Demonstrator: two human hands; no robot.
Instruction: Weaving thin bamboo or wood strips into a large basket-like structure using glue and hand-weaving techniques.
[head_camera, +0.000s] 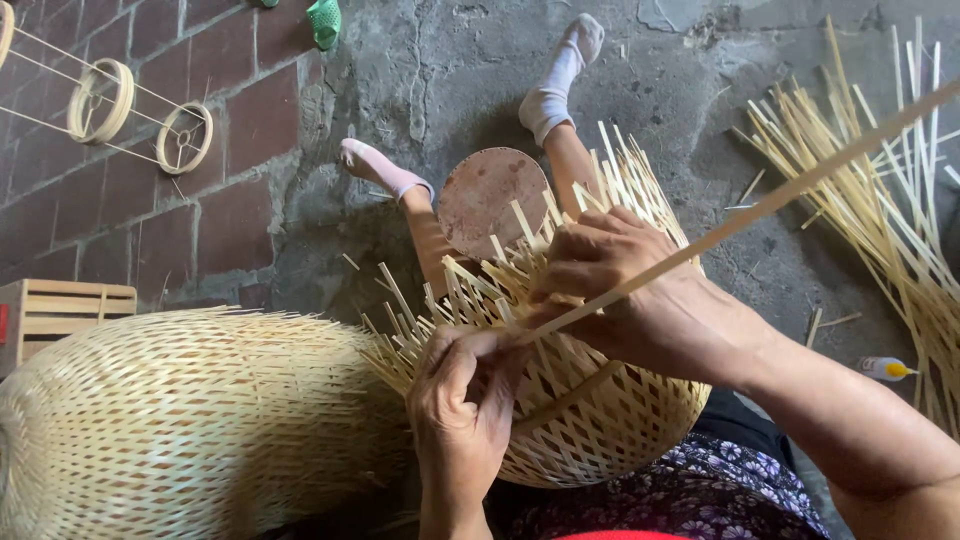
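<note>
A half-woven bamboo basket (590, 420) rests on my lap, its loose strip ends bristling upward. My left hand (462, 400) pinches the near end of a long thin bamboo strip (760, 208) against the basket's weave. My right hand (625, 290) lies over the basket's rim, fingers curled around the upright strips, with the long strip running across it and up to the right. A round brown wooden disc (490, 198) sits just beyond the basket, between my legs.
A large finished woven basket (180, 420) lies at the lower left. A pile of bamboo strips (890, 210) covers the floor at right, beside a small yellow-tipped bottle (885, 369). A wooden crate (60, 310) and bamboo rings (100, 100) sit at left on red tiles.
</note>
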